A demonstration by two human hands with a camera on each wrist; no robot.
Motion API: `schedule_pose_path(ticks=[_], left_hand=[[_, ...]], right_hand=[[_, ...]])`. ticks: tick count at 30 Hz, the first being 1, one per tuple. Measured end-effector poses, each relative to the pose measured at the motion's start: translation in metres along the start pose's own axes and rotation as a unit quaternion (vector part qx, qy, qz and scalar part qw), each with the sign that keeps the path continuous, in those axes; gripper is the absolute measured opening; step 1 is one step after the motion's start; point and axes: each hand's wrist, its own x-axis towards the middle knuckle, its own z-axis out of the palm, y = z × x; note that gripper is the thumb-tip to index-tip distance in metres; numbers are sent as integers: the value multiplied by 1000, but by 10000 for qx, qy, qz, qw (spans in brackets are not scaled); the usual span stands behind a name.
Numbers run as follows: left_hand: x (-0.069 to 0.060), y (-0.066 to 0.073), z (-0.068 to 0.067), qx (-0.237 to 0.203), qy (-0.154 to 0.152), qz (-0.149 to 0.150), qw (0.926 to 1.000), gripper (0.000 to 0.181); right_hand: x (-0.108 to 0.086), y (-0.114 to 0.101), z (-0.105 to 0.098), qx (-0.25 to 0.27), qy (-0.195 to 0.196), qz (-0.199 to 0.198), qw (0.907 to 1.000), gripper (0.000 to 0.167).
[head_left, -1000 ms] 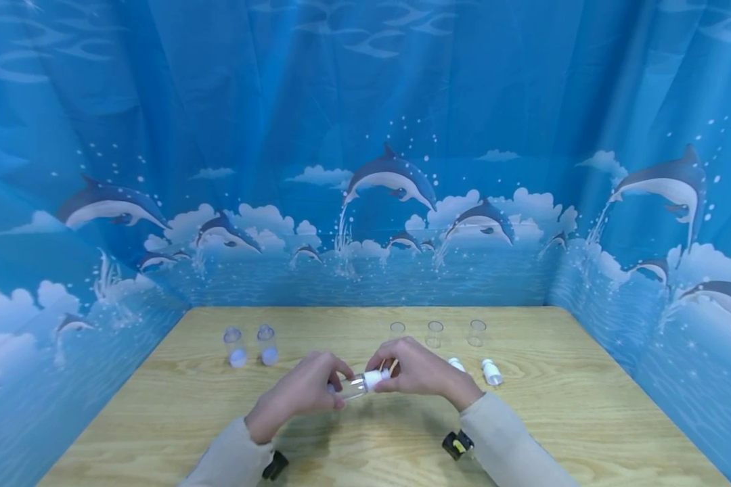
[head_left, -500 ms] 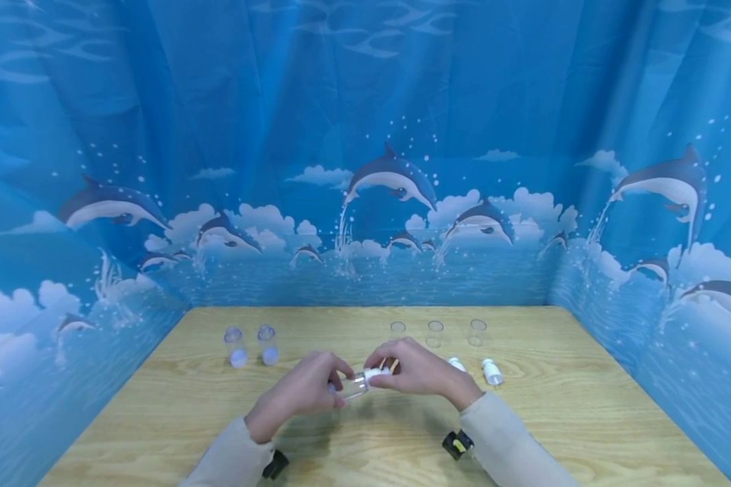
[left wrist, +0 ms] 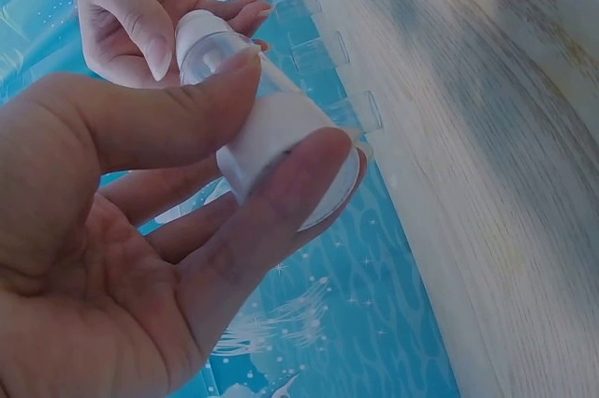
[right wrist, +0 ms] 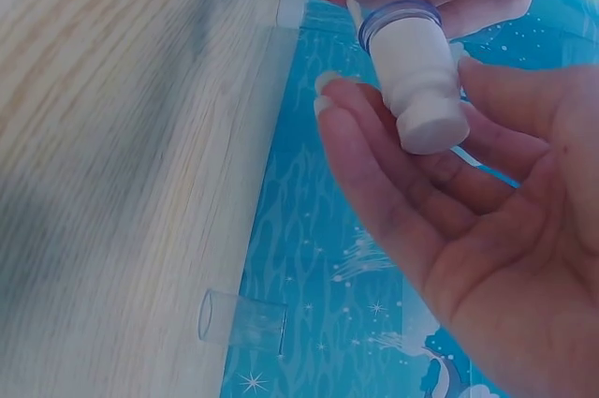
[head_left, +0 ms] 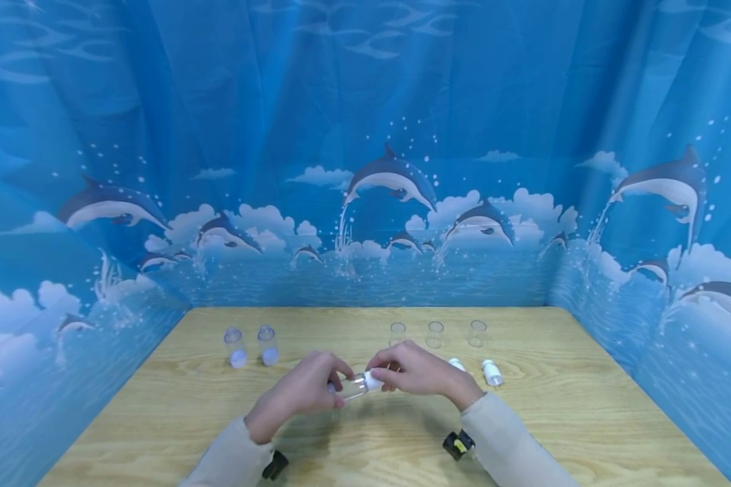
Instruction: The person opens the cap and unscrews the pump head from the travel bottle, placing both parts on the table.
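Over the middle of the table (head_left: 365,439), my left hand (head_left: 307,385) grips a small clear bottle (head_left: 352,387), tilted sideways. In the left wrist view its thumb and fingers wrap the bottle's white bottom (left wrist: 271,145). A white pump head (right wrist: 412,61) sits at the bottle's neck. My right hand (head_left: 411,368) is around that pump head, fingers extended on one side and thumb (right wrist: 510,94) on the other. From the right wrist view, gaps show between the longer fingertips and the pump head; whether the thumb touches it is hard to tell.
Two clear bottles (head_left: 269,345) with whitish bottoms stand at the back left. Several clear items, open cylinder caps (head_left: 435,334), stand in a row at the back right. Two white pump heads (head_left: 491,372) lie in front of them. A blue dolphin curtain (head_left: 365,135) surrounds the table.
My right hand's fingers have loosened and turned about the pump head, uncovering more of its white side. My left hand and the bottle have stayed in place.
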Motion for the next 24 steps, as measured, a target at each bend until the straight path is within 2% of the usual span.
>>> schedule_pose_path(ticks=[6,15,24], left_hand=[[-1,0,1,8,23,24,10000,44],[-2,1,1,141,71,40,9999,44],[-3,1,1,91,101,133,9998,45]], right_hand=[[0,-1,0,-30,22,53,10000,24],[1,-2,0,-399,152,-5,9991,21],[0,-5,0,-278,268,77,9992,24]])
